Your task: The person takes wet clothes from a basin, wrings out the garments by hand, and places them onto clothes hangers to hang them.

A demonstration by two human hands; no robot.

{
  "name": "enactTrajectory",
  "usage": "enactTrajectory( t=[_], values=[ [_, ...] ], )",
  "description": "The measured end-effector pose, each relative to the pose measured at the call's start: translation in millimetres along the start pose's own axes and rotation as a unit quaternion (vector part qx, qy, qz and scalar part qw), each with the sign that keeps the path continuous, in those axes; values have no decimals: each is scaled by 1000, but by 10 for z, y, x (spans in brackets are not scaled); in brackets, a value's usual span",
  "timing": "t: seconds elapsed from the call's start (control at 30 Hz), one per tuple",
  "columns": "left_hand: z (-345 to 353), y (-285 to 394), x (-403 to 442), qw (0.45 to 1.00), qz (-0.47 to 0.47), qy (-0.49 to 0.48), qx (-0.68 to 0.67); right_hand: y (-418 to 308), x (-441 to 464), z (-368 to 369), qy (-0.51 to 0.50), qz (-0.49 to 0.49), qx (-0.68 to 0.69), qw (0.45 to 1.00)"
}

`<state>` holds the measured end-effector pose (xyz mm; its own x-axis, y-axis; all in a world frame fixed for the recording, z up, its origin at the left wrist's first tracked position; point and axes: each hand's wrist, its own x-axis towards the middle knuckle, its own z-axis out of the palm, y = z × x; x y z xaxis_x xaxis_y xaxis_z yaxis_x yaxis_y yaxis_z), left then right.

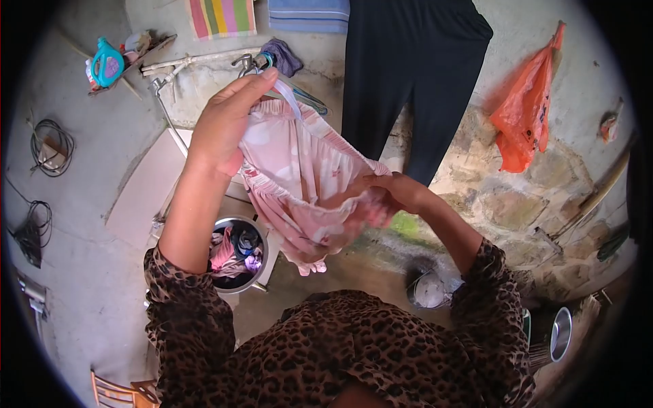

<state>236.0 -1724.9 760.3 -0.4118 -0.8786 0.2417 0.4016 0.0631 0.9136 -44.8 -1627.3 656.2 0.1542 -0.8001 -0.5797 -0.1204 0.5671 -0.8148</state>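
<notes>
A pink garment (299,183) with a pale pattern and a gathered elastic waistband hangs stretched between my two hands, its waist opening upward. My left hand (228,122) grips the upper left of the waistband, with the thumb on top near a pale strap or hanger part (288,98). At the right end of the waistband, my right hand (398,194) holds the fabric, its fingertips partly hidden by the cloth. Below my left forearm, a round metal pot (238,287) holds several crumpled clothes (235,251).
Black trousers (408,61), a striped towel (223,17) and a blue towel (309,15) hang ahead. A faucet (245,62) stands behind my left hand. An orange bag (527,109) hangs at right; a teal bottle (107,64) sits on a shelf at left.
</notes>
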Motion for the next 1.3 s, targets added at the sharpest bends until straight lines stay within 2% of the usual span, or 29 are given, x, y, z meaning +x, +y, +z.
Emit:
enactTrajectory(
  t=[0.1,0.2,0.23,0.33,0.37,0.63,0.73,0.77,0.87,0.97,1.1,1.2,1.3],
  values=[
    [-19,-112,53,1000,-7,-9,6,121,180,196,-40,-151,207,966],
    [-66,-106,52,1000,-5,21,23,174,358,222,-4,-253,316,914],
    [-68,-87,38,999,-7,30,26,163,351,191,-36,-262,329,907],
    [-74,-65,-17,998,-17,49,23,64,233,256,-6,-242,449,860],
    [-116,-83,-22,998,-22,48,14,10,206,328,-3,-279,439,854],
    [40,-109,-342,998,-40,45,-20,-159,-39,315,-72,-351,288,888],
    [65,-128,-501,999,-18,41,8,-104,-54,210,-37,-381,223,897],
    [100,-130,-547,1000,-1,30,8,-122,-79,140,-65,-405,198,890],
    [102,-158,-664,998,29,6,54,-168,-179,156,-31,-425,212,879],
    [119,-169,-671,996,49,-12,72,-195,-200,97,-46,-464,209,860],
    [126,-212,-581,993,87,11,78,-169,-295,65,-18,-475,238,847],
    [128,-225,-571,993,94,32,70,-158,-357,100,10,-514,209,832],
    [189,-200,-605,991,107,7,77,-80,-448,9,-4,-528,177,831]
  ],
)
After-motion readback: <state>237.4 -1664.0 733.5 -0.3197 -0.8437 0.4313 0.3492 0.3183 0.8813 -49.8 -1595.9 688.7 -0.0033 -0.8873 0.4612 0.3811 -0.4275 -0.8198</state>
